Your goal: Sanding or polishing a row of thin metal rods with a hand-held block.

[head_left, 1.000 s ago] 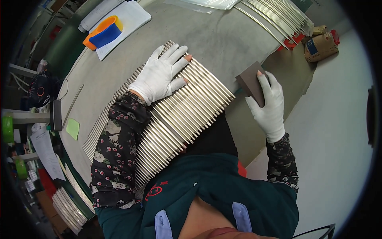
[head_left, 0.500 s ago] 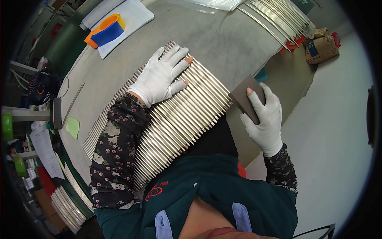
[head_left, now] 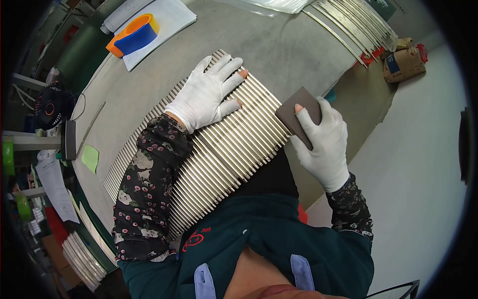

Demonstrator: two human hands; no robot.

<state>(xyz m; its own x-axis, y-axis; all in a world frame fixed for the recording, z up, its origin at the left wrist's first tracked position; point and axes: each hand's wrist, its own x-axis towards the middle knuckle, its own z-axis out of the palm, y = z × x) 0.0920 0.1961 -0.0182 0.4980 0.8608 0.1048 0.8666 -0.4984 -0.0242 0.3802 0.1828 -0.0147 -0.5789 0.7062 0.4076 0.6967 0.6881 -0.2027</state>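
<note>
A row of thin shiny metal rods (head_left: 234, 134) lies side by side across the table, their near ends at the edge in front of my body. My left hand (head_left: 204, 94), in a white glove with some bare fingertips, rests flat on top of the rods with its fingers stretched out. In my right hand (head_left: 326, 144), gloved the same way, is a dark brown rectangular sanding block (head_left: 300, 113). Thumb and fingers grip it from the near side. The block stands at the right end of the row, touching or very close to the outermost rods.
Rolls of orange and blue tape (head_left: 134, 37) sit on white papers (head_left: 174, 20) at the far left. More rods (head_left: 343, 25) lie at the far right, near a brown paper sack (head_left: 404, 65). A green note (head_left: 90, 158), a single rod (head_left: 91, 128) and a small fan (head_left: 50, 107) are on the left.
My right hand has moved left and slightly up with the sanding block, toward the rods. My left hand has shifted slightly right, and the rods beneath it have shifted too.
</note>
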